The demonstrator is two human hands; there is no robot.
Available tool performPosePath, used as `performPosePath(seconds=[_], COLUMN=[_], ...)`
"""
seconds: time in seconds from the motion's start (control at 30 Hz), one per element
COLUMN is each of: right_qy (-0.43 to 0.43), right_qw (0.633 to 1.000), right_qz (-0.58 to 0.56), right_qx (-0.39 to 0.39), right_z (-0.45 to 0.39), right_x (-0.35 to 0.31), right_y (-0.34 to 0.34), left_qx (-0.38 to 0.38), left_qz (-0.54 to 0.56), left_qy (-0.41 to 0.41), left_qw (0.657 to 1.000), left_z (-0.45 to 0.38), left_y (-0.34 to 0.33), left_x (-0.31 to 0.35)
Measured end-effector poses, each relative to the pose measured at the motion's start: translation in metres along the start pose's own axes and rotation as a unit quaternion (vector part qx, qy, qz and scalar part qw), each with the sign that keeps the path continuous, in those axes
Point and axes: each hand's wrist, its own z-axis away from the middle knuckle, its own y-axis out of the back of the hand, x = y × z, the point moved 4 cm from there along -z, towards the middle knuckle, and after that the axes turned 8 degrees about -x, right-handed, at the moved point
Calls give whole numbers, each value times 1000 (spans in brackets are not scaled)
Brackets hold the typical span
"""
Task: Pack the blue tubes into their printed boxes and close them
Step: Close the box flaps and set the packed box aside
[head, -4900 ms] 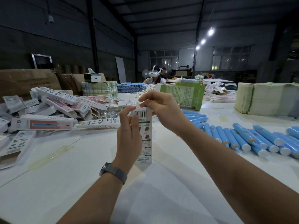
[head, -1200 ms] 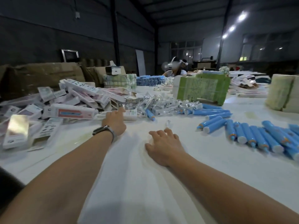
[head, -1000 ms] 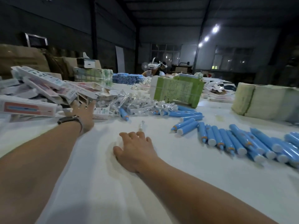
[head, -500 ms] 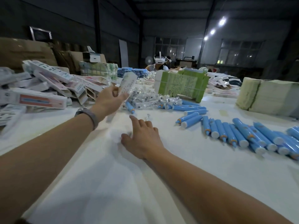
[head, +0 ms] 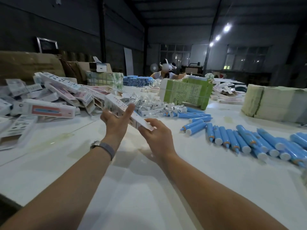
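Observation:
A long white printed box point(head: 116, 104) slants above the white table, its far end up and to the left. My left hand point(head: 116, 121) holds it around the middle, thumb on the near face. My right hand point(head: 156, 135) grips the box's lower near end with its fingertips. Several blue tubes with white caps point(head: 235, 140) lie in a row on the table to the right, and more blue tubes point(head: 194, 115) lie farther back. None of the tubes is in either hand.
A heap of printed boxes point(head: 49, 100) covers the table's left side. Small clear-wrapped packets point(head: 149, 106) lie behind my hands. A green bundle point(head: 186, 92) and pale stacks point(head: 272, 103) stand at the back right. A person with a headset point(head: 166, 70) sits across.
My left hand picked a box from the heap and brought it toward me over the table. My right hand rose off the table and took the box's near end.

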Motion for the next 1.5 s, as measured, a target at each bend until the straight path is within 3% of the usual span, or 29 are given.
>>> performPosePath(seconds=[0.1,0.23,0.4,0.5,0.6,0.7,0.73,0.8,0.87,0.97,1.1,1.23,1.3,1.4,1.5], right_qy=[-16,-68,-88,-111,-142,-134,-127,-138,-195,-255,-265,-282,-263,-172,-192], right_qw=[989,960,963,955,940,944,953,977,941,876,866,861,865,879,881], right_qz=[-134,-269,-250,-260,-305,-292,-247,-9,263,406,415,396,413,445,432], right_qx=[52,24,-58,-95,-49,73,118,164,83,-55,-83,-150,-109,12,-23], right_z=[-2,-3,-2,-1,-6,-18,-20,-21,-18,-15,-19,-18,-20,-23,-22], right_x=[5,9,14,19,24,32,36,49,66,78,77,80,77,65,70], right_y=[13,20,32,40,47,69,79,101,109,98,92,90,93,99,96], left_qx=[0,-66,-32,-41,-64,-79,-82,-90,-94,-101,-92,-116,-129,-143,-168], left_qz=[-111,-419,-488,-510,-489,-442,-427,-396,-356,-296,-156,-78,-72,-24,4], left_qy=[-137,-281,-348,-337,-318,-289,-276,-230,-183,-134,-105,-110,-113,-86,-78], left_qw=[984,861,800,790,809,845,858,884,912,940,978,984,983,986,983], left_z=[4,9,15,15,17,18,19,18,15,13,10,13,18,20,18], left_y=[8,-2,-8,-6,-9,-14,-15,-17,-17,-16,-10,-9,-16,-22,-20], left_x=[8,14,26,24,22,21,20,16,12,9,11,6,4,2,0])
